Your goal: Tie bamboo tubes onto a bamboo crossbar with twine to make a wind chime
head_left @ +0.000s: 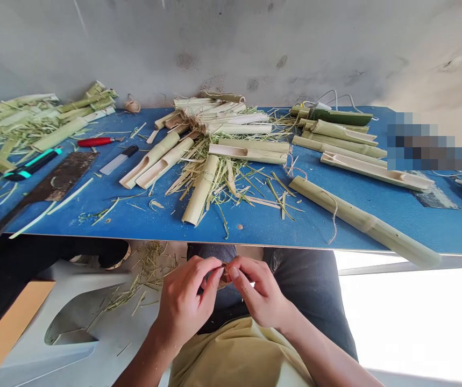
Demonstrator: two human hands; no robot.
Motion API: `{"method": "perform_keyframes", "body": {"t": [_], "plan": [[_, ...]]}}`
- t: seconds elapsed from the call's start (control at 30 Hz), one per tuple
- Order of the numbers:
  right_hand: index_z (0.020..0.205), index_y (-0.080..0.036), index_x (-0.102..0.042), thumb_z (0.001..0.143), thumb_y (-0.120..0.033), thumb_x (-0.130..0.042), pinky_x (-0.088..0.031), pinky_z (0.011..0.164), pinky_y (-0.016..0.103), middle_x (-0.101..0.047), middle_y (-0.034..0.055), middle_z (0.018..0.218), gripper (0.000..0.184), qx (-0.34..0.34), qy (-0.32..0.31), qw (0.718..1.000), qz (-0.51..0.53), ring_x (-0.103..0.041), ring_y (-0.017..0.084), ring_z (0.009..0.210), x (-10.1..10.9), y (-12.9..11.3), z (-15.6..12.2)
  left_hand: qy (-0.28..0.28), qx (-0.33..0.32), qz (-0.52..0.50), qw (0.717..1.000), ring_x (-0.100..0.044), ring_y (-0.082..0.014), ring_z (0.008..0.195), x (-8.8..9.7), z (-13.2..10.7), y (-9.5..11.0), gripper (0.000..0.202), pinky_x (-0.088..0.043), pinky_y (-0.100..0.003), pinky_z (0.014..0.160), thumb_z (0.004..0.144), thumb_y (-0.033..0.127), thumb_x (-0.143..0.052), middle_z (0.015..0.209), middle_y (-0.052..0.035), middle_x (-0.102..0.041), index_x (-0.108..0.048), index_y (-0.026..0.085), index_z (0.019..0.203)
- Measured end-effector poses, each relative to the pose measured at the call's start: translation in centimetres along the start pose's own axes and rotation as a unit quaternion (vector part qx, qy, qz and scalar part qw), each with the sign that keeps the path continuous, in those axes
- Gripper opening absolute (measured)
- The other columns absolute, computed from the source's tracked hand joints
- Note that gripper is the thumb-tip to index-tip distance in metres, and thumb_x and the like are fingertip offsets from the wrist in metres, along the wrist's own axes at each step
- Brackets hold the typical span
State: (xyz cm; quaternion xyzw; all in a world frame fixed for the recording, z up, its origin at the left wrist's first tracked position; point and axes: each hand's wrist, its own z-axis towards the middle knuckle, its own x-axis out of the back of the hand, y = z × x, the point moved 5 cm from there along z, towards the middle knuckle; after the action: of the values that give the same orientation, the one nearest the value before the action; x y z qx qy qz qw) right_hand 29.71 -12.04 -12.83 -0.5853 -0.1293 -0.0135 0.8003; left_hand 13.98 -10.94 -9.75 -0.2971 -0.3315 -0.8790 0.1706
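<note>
Over the lap, below the table's front edge, my left hand (188,294) and my right hand (258,290) meet with thumbs and fingertips pinched together. Between them is a small brown thing (225,275), mostly covered by the fingers, so its kind does not show. Nearest on the tabletop is a short split bamboo piece (200,193) lying on shavings. To the right, a long bamboo tube (362,220) with thin string (334,215) looped about it reaches past the table edge.
The blue table (154,215) bears a cleaver (59,180), a small knife (118,160), a red-handled tool (97,141), a twine ball (132,104) and cut bamboo troughs (376,171). A bamboo pile (222,115) lies at the back. Shavings (150,263) litter the floor.
</note>
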Motion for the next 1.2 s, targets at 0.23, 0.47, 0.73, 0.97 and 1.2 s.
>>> {"method": "perform_keyframes", "body": {"t": [0.23,0.47,0.73,0.97,1.2], "plan": [[0.083,-0.019,-0.060,0.111,-0.045,-0.048,-0.040,0.062,0.022,-0.062,-0.0014,0.071,0.040,-0.055,0.012,0.997,0.046,-0.050,0.010,0.064,-0.4,0.8,0.1,-0.007,0.013,-0.038,0.999,-0.069,-0.0113,0.075,0.1,-0.5,0.1,0.017,-0.055,-0.022,0.074,0.101,0.010,-0.065,0.100,-0.0032,-0.076,-0.066,0.021,0.114],[0.088,-0.019,-0.063,0.110,-0.047,-0.051,-0.035,0.061,0.024,-0.059,-0.0017,0.074,0.037,-0.072,-0.005,0.996,0.053,-0.043,0.010,0.065,-0.8,1.5,0.0,-0.027,0.062,-0.050,0.996,-0.070,-0.0132,0.091,0.0,-0.4,-0.2,0.012,-0.055,-0.022,0.080,0.105,0.010,-0.056,0.099,-0.0037,-0.068,-0.062,0.021,0.103],[0.100,-0.025,-0.047,0.106,-0.050,-0.062,-0.034,0.063,0.024,-0.054,-0.0054,0.077,0.030,-0.118,0.049,0.963,0.239,-0.043,0.011,0.069,-2.1,2.4,-0.6,-0.016,0.167,-0.186,0.968,-0.062,-0.0093,0.075,-0.8,-1.2,-1.9,0.027,-0.053,-0.020,0.067,0.114,0.018,-0.033,0.105,-0.0041,-0.062,-0.058,0.021,0.104],[0.082,-0.022,-0.047,0.097,-0.057,-0.073,-0.027,0.061,0.025,-0.042,-0.0063,0.072,0.046,-0.162,0.028,0.957,0.239,-0.033,0.010,0.066,-2.3,2.7,-0.5,-0.005,0.224,-0.338,0.914,-0.054,-0.0098,0.064,-2.0,-2.0,-4.4,0.041,-0.048,-0.022,0.054,0.113,0.041,-0.044,0.090,-0.0009,-0.055,-0.055,0.020,0.080],[0.073,-0.022,-0.042,0.098,-0.068,-0.064,-0.027,0.060,0.027,-0.039,-0.0053,0.067,0.057,-0.182,0.023,0.949,0.256,-0.032,0.011,0.064,-3.2,3.4,-0.8,-0.045,0.181,-0.252,0.950,-0.052,-0.0107,0.064,-1.1,-1.7,-4.3,0.044,-0.042,-0.024,0.055,0.114,0.040,-0.041,0.089,-0.0022,-0.058,-0.052,0.019,0.077]]}}
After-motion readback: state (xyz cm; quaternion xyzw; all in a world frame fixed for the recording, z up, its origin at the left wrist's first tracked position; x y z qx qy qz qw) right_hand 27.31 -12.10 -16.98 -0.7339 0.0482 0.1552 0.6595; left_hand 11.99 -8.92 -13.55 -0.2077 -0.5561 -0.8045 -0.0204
